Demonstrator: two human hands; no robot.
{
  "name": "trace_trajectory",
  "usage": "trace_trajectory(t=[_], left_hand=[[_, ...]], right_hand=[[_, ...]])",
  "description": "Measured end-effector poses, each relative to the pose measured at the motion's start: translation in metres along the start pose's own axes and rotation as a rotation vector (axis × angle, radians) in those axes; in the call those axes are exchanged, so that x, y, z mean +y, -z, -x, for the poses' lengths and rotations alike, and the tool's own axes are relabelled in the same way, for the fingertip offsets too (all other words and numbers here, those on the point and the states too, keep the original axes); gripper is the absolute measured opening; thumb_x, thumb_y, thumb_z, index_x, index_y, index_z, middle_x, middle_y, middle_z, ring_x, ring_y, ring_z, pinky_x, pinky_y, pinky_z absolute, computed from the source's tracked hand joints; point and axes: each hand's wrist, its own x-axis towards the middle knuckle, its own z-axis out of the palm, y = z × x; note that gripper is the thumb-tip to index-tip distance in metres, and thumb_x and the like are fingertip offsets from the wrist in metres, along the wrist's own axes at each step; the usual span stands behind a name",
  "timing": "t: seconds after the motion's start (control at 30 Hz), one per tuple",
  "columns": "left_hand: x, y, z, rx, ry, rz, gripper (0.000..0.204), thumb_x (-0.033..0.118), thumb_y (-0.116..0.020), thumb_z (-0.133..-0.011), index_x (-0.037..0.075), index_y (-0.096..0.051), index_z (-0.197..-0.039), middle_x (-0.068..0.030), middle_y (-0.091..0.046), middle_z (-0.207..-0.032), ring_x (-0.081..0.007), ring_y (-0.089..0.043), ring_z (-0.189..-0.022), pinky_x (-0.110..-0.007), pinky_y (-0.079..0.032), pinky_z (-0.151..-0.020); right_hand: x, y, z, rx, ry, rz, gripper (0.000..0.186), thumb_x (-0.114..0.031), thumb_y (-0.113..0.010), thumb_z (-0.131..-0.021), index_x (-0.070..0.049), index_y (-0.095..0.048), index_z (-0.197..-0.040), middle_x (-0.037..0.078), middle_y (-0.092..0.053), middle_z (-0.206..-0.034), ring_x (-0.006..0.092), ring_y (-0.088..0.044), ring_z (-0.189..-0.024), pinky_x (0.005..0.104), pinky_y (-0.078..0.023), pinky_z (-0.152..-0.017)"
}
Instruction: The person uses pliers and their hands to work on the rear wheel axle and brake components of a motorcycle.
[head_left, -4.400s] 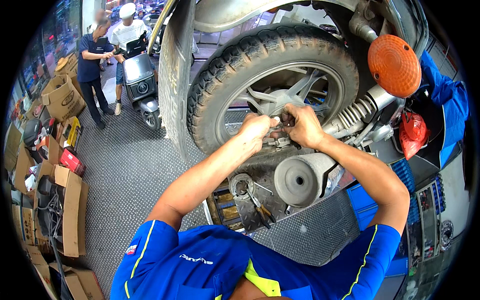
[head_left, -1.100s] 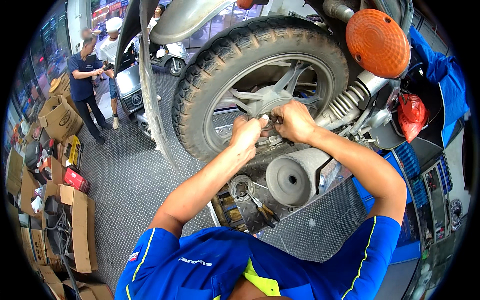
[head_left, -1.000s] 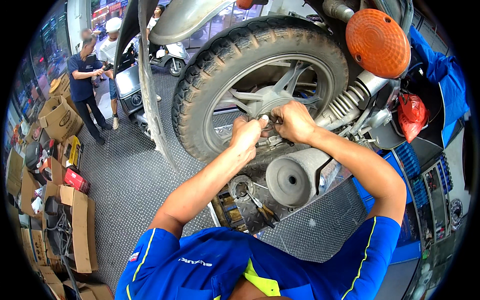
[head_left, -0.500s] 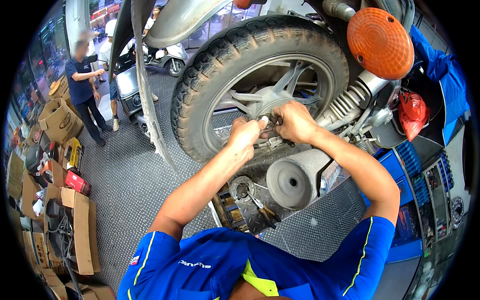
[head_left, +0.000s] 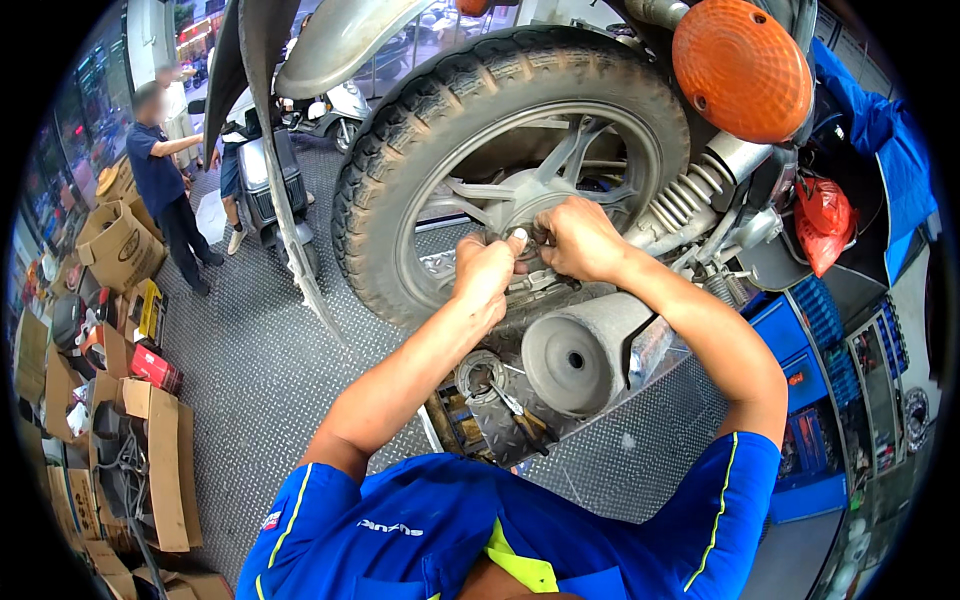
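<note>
My left hand (head_left: 482, 270) and my right hand (head_left: 582, 240) meet at the hub (head_left: 540, 190) of a motorbike's rear wheel, inside a knobbly tyre (head_left: 370, 240). Both have fingers closed round small parts there, which the fingers hide. Just below them is the silencer's round end (head_left: 560, 380). A plate (head_left: 510, 440) under it bears a metal ring (head_left: 470, 370) and pliers (head_left: 525, 420). An orange indicator (head_left: 740, 65) and a coil-spring shock absorber (head_left: 685, 200) are at upper right.
Cardboard boxes (head_left: 150, 460) line the left side. A person in dark blue (head_left: 170, 170) and another in white (head_left: 178, 110) stand by a scooter (head_left: 268, 190). A red bag (head_left: 822, 225), blue cloth (head_left: 900, 190) and blue tool cabinet (head_left: 775, 330) are on the right.
Both hands remain at the hub with slight finger movement. The view has shifted, so the wheel appears further left. The person in dark blue has straightened and holds an arm out.
</note>
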Motion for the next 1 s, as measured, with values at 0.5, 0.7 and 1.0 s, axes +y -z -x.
trace_trajectory(t=[0.5, 0.7, 1.0], left_hand=[[0.014, 0.001, 0.004, -0.039, 0.103, 0.010, 0.013, 0.005, -0.073, -0.093, -0.006, -0.071, -0.100, -0.0136, -0.072, -0.098, -0.0201, -0.066, -0.077, -0.034, -0.055, -0.065], [0.008, 0.005, -0.001, -0.050, 0.079, -0.010, 0.015, 0.006, -0.073, -0.094, -0.005, -0.071, -0.102, -0.0132, -0.072, -0.098, -0.0203, -0.065, -0.076, -0.035, -0.055, -0.065], [0.002, 0.001, -0.002, -0.003, 0.051, 0.008, 0.014, 0.006, -0.072, -0.094, -0.006, -0.071, -0.103, -0.0130, -0.072, -0.096, -0.0200, -0.065, -0.074, -0.035, -0.054, -0.064]], right_hand=[[-0.001, 0.004, 0.000, -0.045, -0.034, -0.028, 0.015, -0.009, -0.078, -0.071, -0.001, -0.073, -0.083, 0.023, -0.070, -0.080, 0.0440, -0.069, -0.083, 0.0500, -0.053, -0.072], [-0.005, 0.004, -0.002, -0.050, -0.070, -0.068, 0.018, -0.012, -0.083, -0.071, -0.002, -0.075, -0.085, 0.025, -0.070, -0.083, 0.0457, -0.068, -0.086, 0.0513, -0.053, -0.073], [0.005, -0.001, 0.000, 0.005, 0.027, -0.041, 0.016, -0.008, -0.075, -0.069, 0.000, -0.071, -0.082, 0.020, -0.069, -0.075, 0.0417, -0.068, -0.076, 0.0477, -0.053, -0.069]])
